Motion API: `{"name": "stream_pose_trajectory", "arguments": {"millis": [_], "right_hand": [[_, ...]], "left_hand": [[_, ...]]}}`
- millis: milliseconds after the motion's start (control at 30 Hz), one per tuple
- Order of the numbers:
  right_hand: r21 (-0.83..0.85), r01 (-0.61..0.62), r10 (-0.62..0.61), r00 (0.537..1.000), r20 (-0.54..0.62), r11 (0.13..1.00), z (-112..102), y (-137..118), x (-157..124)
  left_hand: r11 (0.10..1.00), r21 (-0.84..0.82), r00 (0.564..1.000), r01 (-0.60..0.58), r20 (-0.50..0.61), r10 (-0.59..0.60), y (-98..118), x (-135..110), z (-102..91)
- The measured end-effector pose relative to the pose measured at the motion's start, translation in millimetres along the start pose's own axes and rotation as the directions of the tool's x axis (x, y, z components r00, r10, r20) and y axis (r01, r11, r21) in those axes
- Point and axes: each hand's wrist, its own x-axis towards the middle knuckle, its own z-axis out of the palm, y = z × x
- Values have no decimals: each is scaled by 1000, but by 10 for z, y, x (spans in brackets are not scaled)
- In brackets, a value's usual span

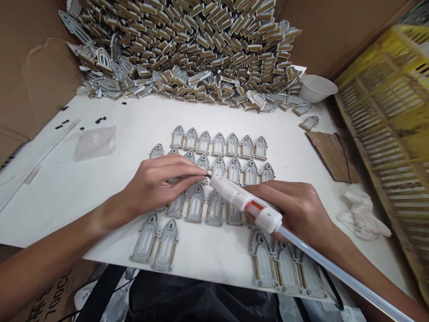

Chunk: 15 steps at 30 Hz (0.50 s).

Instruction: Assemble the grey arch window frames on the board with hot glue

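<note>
My right hand (295,201) is wrapped round a white hot glue gun (231,190) with a long translucent glue stick (338,268) running out of its rear. The gun's dark tip meets the fingertips of my left hand (164,179). That hand is pinched closed, and whatever sits between its thumb and fingers is too small to make out. Beneath both hands, grey arched window-shaped pieces (218,144) with gold-brown edges lie in rows on the white tabletop (214,259). My hands cover parts of the middle rows.
A large heap of similar pieces (201,49) fills the back. At right are a white bowl (318,88), a cardboard scrap (333,156), crumpled tissue (362,214) and a yellow crate (385,103). A clear plastic bag (95,143) and black bits (100,120) lie at left.
</note>
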Motion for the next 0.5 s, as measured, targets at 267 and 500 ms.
{"name": "stream_pose_trajectory", "arguments": {"millis": [267, 500], "right_hand": [[10, -14, 14, 1000, -26, 1000, 58, 42, -59], [0, -22, 22, 999, -35, 1000, 43, 16, -38]], "left_hand": [[999, 5, 999, -34, 8, 34, -9, -2, -2], [1000, -11, 1000, -22, 13, 22, 5, 2, -10]]}}
